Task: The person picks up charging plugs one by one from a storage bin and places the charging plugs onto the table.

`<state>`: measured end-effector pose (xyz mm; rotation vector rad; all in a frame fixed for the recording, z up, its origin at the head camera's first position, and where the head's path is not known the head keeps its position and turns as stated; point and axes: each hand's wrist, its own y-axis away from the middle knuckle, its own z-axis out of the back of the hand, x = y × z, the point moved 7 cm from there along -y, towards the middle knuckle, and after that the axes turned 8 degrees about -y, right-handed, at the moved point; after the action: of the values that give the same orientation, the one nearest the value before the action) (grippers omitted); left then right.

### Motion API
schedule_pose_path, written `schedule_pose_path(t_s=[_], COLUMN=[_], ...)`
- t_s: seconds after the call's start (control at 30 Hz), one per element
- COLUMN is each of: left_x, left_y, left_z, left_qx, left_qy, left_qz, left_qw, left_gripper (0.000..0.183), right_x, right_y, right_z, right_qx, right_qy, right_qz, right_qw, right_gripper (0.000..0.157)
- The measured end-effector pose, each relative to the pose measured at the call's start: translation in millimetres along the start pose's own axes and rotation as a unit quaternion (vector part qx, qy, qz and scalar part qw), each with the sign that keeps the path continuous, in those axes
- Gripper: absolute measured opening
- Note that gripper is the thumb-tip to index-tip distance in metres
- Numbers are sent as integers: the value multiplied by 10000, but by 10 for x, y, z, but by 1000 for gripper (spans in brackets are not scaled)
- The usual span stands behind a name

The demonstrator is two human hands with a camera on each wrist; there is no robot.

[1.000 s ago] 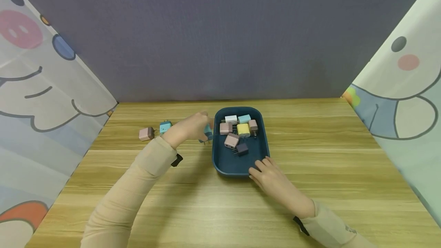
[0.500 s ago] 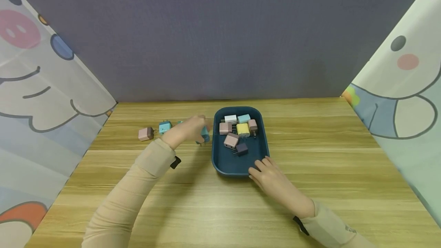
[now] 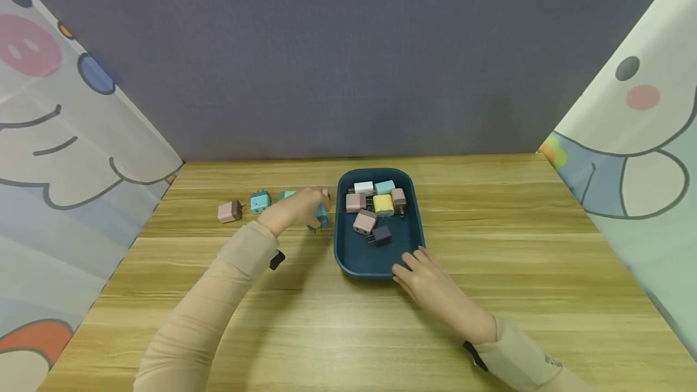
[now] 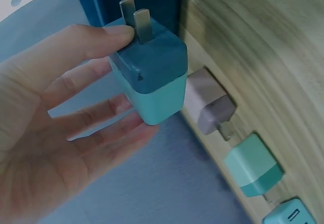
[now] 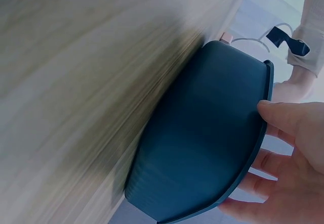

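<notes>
My left hand [image 3: 296, 207] pinches a two-tone blue charger plug [image 4: 152, 77] between thumb and fingers, left of the dark blue bin [image 3: 354, 260]. In the left wrist view the plug's two metal prongs stick up beside the thumb. My right hand [image 3: 430, 288] holds the bin's near right corner, thumb on the outside of the rim. Inside the bin lie several plugs, among them a yellow one [image 3: 383, 205], a white one [image 3: 363, 188] and a dark one [image 3: 381, 235]. The near end of the bin holds no plug.
Left of the bin, a row of plugs lies on the wooden table [image 3: 348, 331]: a pink one [image 4: 210, 102], a green one [image 4: 255, 166], a light blue one [image 3: 260, 202] and another pink one [image 3: 230, 212]. A grey panel [image 3: 348, 59] stands behind the table.
My left hand has shifted slightly left, away from the bin, with the blue plug in its fingers. The green plug behind it shows more now. My right hand stays on the rim.
</notes>
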<state>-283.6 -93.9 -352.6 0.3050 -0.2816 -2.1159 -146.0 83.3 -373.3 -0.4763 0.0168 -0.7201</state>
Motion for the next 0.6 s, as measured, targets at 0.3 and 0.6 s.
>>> schedule_pose_path(t_s=[0.3,0.6], left_x=[35,47], left_y=[-85,-147], left_z=[-92,-198], left_qx=[-175,-46], left_qy=[-162,-173], left_qz=[-156,-98], left_qw=[9996,9998], left_gripper=[37,38], right_x=[0,-1], right_y=[-2,-6], right_z=[7,6], right_qx=[-39,-36], right_qy=[-50,-54], right_qz=[11,-1], right_qw=[10000,10000], right_gripper=[10,10])
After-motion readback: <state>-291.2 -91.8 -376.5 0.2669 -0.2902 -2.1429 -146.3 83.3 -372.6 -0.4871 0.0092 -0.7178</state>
